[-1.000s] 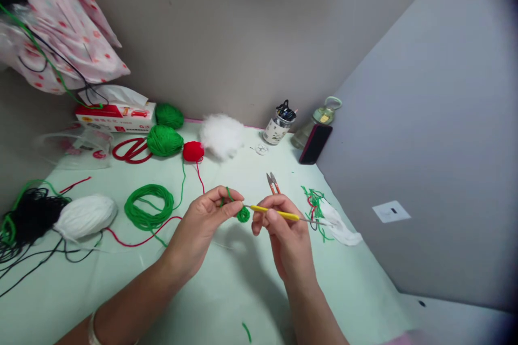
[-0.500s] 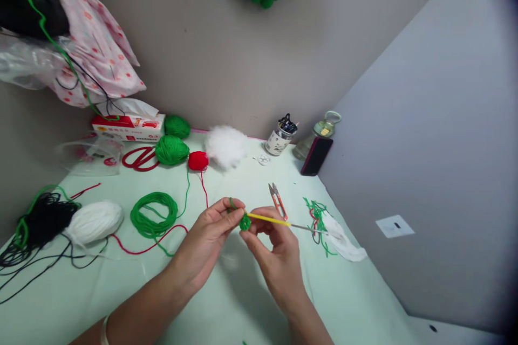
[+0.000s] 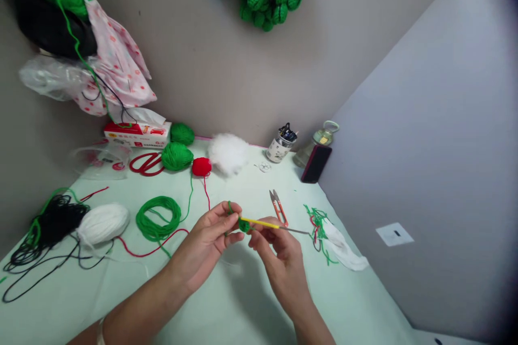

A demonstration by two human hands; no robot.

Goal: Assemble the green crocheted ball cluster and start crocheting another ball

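Note:
Between my two hands is a small green crocheted piece (image 3: pixel 244 225). My left hand (image 3: pixel 208 240) pinches it with thumb and forefinger, and green yarn loops over the raised forefinger. A crochet hook (image 3: pixel 261 223) with a yellow handle and a bare metal shaft runs rightward from the piece. My right hand (image 3: pixel 281 256) is closed around the hook, which lies across its fingers, the thumb below. The hook's left tip is hidden at the piece and the left fingertips. Both hands are above the pale green tabletop.
Thread snips (image 3: pixel 279 208) lie behind my right hand. Green yarn coil (image 3: pixel 158 218), white yarn ball (image 3: pixel 103 222) and black yarn (image 3: pixel 52 221) lie left. Yarn scraps (image 3: pixel 319 226) are right. Behind stand stuffing (image 3: pixel 229 154), a red yarn ball (image 3: pixel 201 167), a pen jar (image 3: pixel 279 145) and a phone (image 3: pixel 317 164).
The view has tilted up slightly, showing more of the green crochet cluster on the wall. My right fingertips have moved slightly away from the piece, and a lower left finger now extends beneath it.

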